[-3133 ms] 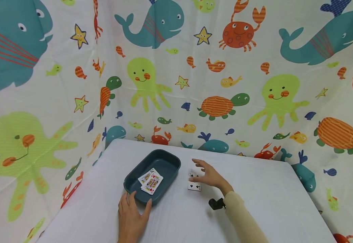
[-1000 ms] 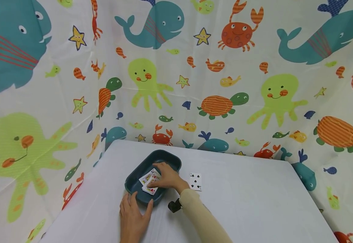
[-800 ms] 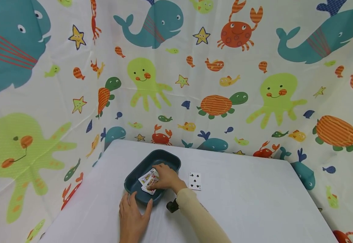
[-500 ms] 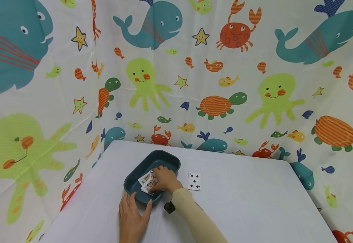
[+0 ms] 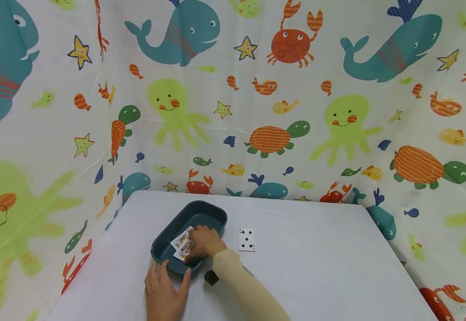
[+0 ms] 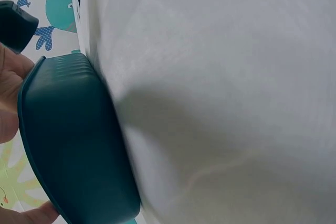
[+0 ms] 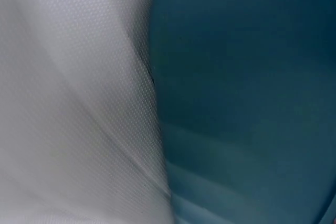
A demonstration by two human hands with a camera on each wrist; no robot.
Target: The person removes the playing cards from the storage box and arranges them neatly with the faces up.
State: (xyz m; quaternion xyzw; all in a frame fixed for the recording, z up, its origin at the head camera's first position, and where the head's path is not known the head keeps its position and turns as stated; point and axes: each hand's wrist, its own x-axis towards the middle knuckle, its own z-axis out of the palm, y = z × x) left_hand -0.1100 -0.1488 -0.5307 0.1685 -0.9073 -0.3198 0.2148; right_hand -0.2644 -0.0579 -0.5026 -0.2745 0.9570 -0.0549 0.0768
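On the table stands a dark teal tray (image 5: pixel 160 238) with overlapping face playing cards (image 5: pixel 182 244) inside it. My left hand (image 5: pixel 164 294) rests at the tray's near end, fingers and thumb spread along its rim. The left wrist view shows fingertips touching the rim of the tray (image 6: pixel 73 129). Inside the tray, my right hand (image 5: pixel 205 243) reaches down with bent fingers at the right side of the cards and covers part of them. Whether it pinches a card is hidden. The right wrist view has only the tray's outer wall (image 7: pixel 247 98) and the white cloth.
A five of spades (image 5: pixel 246 240) lies face up on the white table (image 5: pixel 313 258), to the right of the tray. A curtain (image 5: pixel 224 89) printed with sea animals hangs behind the table. A black wrist camera (image 5: pixel 211 277) sits under my right wrist, close to the tray.
My right hand has moved left from above the five of spades into the tray, onto the right side of the cards. My left hand has stayed at the tray. The head view has shifted slightly.
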